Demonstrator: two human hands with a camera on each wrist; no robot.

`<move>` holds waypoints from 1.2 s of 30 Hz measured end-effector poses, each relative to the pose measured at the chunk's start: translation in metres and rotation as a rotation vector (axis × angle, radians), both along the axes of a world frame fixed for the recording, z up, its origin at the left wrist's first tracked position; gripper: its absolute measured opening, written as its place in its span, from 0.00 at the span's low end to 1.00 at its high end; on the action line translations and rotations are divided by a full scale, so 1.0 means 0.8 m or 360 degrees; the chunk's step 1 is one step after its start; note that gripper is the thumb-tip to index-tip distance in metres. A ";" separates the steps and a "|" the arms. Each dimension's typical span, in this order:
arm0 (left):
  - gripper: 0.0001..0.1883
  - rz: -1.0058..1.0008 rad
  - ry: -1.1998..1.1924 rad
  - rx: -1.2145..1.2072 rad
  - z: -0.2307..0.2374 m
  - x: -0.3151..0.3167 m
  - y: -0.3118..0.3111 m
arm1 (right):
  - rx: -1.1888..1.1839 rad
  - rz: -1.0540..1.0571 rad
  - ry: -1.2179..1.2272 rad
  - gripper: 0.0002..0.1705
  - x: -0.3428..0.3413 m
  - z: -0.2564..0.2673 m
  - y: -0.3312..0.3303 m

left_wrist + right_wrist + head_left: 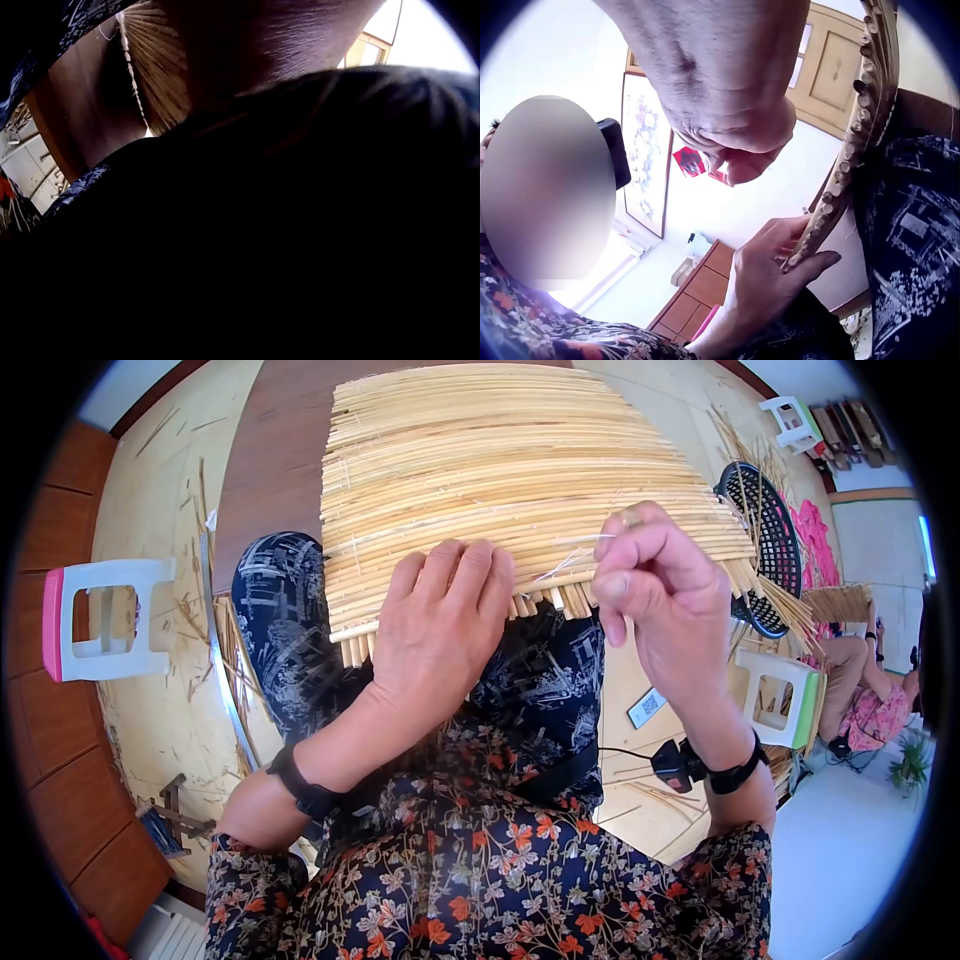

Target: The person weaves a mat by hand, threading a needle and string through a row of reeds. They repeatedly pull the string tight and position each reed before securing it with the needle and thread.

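Note:
A mat of straw-coloured reed stalks [500, 460] lies over the person's lap and the brown table, its rows bound with white thread. My left hand [435, 615] grips its near edge, fingers flat on top; in the right wrist view the left thumb [817, 262] shows under the mat's edge [840, 180]. Just above that edge, to the right, my right hand [665, 595] has its fingers curled and pinches a thin white thread [570, 560] that runs to the stalks. The left wrist view is mostly dark, with part of the mat [154, 67] at the top.
A dark plastic basket [765, 545] stands right of the mat, loose stalks beside it. White stools stand at left [110, 620] and right [775, 695]. A phone-like object [647, 707] lies on the floor. Another person [870, 700] sits at far right.

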State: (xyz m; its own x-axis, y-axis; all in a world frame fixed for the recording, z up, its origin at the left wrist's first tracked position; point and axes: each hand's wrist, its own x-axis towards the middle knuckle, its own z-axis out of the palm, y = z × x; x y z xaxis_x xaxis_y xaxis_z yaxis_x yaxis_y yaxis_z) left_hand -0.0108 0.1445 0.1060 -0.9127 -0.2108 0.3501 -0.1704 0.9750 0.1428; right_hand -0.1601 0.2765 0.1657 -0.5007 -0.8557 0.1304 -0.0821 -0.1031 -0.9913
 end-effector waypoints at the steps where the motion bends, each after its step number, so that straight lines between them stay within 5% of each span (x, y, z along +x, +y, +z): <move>1: 0.28 -0.0001 0.0004 0.0002 0.000 0.000 -0.001 | -0.0021 -0.0030 -0.0085 0.05 -0.003 0.000 -0.004; 3: 0.20 -0.0012 0.0078 -0.0092 -0.001 0.003 0.000 | -0.0061 -0.0086 -0.0257 0.08 -0.009 -0.001 -0.008; 10: 0.20 -0.0052 0.0188 -0.0256 0.043 0.038 -0.024 | 0.0429 0.0260 -0.0621 0.11 -0.028 0.031 -0.021; 22: 0.15 0.0011 0.0283 -0.0352 0.053 0.080 -0.017 | 0.0768 0.0651 -0.0089 0.10 0.004 0.064 -0.067; 25: 0.26 0.0069 0.0103 -0.0287 0.064 0.089 -0.018 | 0.0812 0.0654 -0.0489 0.09 0.011 0.061 -0.069; 28: 0.24 -0.0027 0.0096 -0.0347 0.063 0.096 -0.024 | 0.0909 0.0636 -0.0730 0.09 0.011 0.055 -0.065; 36: 0.21 -0.0100 0.0181 -0.0536 0.059 0.107 -0.035 | 0.1068 0.0372 -0.0476 0.11 0.007 0.054 -0.070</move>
